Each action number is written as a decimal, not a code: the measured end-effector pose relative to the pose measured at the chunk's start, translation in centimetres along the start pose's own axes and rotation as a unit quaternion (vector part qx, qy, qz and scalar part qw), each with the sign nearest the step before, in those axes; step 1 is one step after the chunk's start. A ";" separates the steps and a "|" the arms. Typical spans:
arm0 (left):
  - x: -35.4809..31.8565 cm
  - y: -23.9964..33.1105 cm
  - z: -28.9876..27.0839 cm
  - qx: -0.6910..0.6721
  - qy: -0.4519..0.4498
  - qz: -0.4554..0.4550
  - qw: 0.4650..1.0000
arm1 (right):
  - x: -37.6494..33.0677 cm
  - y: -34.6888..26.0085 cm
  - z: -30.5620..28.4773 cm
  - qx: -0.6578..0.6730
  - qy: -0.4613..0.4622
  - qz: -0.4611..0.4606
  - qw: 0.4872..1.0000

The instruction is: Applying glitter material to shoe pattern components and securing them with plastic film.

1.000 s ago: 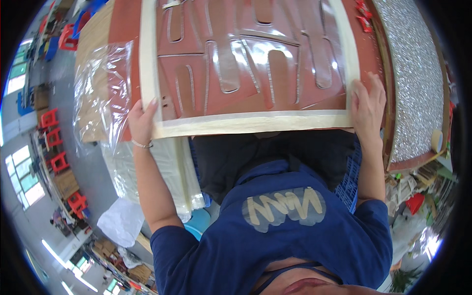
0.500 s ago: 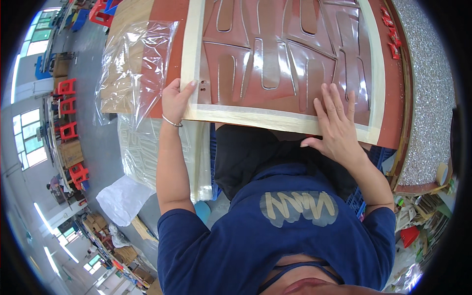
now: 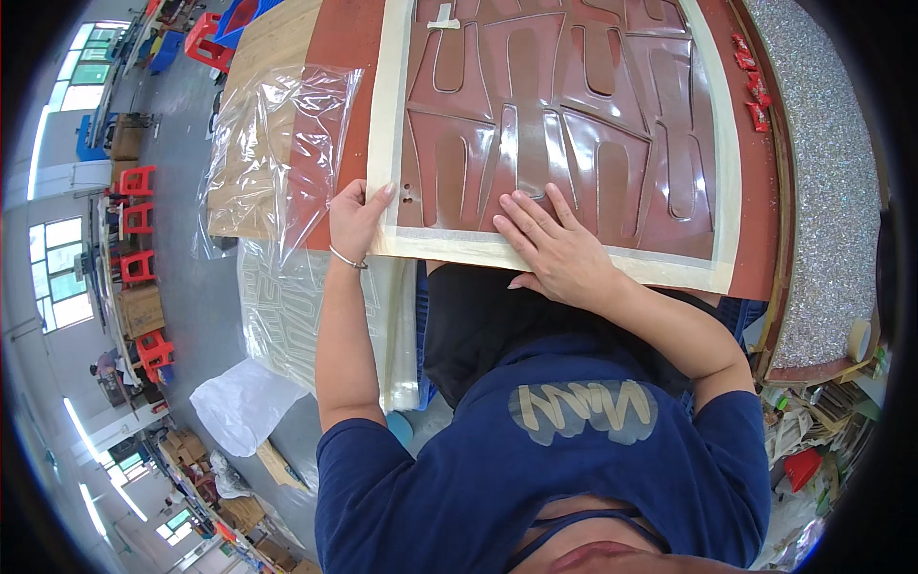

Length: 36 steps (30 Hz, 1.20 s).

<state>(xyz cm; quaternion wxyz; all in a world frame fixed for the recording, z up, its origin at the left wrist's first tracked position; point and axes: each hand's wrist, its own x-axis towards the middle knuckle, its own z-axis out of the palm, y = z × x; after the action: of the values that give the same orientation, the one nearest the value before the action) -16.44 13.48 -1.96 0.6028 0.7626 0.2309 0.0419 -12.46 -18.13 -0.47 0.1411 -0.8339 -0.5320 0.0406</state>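
In front of me lies a glossy brown template sheet (image 3: 612, 124) with long rounded outlines cut or pressed into it, bordered by cream tape (image 3: 449, 245). My left hand (image 3: 358, 218), with a bracelet at the wrist, grips the sheet's left edge by the near corner, thumb on top. The other fingers are partly hidden there. Flat on the near border rests my right hand (image 3: 557, 247), fingers extended over the sheet and thumb at the edge. A small tape strip (image 3: 444, 19) sticks to the sheet's upper left part.
Clear crinkled film (image 3: 277, 153) covers the board's left side. Below it hang clear sheets (image 3: 311, 316) with outlines. Small red packets (image 3: 754, 84) lie right of the sheet, beside a glittery silver surface (image 3: 827, 182) bearing a tape roll (image 3: 859, 338). Red stools (image 3: 138, 218) stand far left.
My right hand has slid left along the sheet's near border, from near the right corner to around the middle. The whole view has shifted slightly, showing more of the sheet's far part.
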 end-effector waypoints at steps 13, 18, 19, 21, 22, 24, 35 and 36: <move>-0.5 3.2 6.7 0.471 0.034 0.226 0.852 | -0.1 0.0 -0.3 0.003 0.006 -0.008 1.000; -0.3 2.4 9.5 0.442 -0.003 0.258 0.859 | -0.1 0.0 -0.3 -0.007 0.005 -0.008 1.000; -0.4 2.1 9.7 0.441 -0.004 0.260 0.859 | -0.1 0.0 -0.3 -0.006 0.012 -0.008 1.000; -0.7 1.7 10.0 0.456 -0.007 0.293 0.840 | -0.2 0.0 -0.2 -0.005 0.012 -0.008 1.000; -0.8 1.6 10.1 0.456 -0.008 0.294 0.840 | -0.2 0.1 -0.2 -0.003 0.011 -0.009 1.000; -1.0 1.5 10.1 0.469 -0.021 0.298 0.831 | -0.2 0.1 -0.1 0.000 0.015 -0.009 1.000; -0.8 1.7 10.8 0.469 -0.037 0.313 0.825 | -0.5 0.7 0.0 0.014 0.019 0.014 1.000; -1.0 2.0 10.7 0.498 -0.043 0.316 0.807 | -0.3 0.7 0.2 0.027 0.019 0.000 0.999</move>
<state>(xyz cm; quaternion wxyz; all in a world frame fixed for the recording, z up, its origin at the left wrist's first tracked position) -13.02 3.09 -2.74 0.1035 0.9899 -0.0595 0.0765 -12.03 -18.68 -0.91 0.1741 -0.8302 -0.5281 0.0392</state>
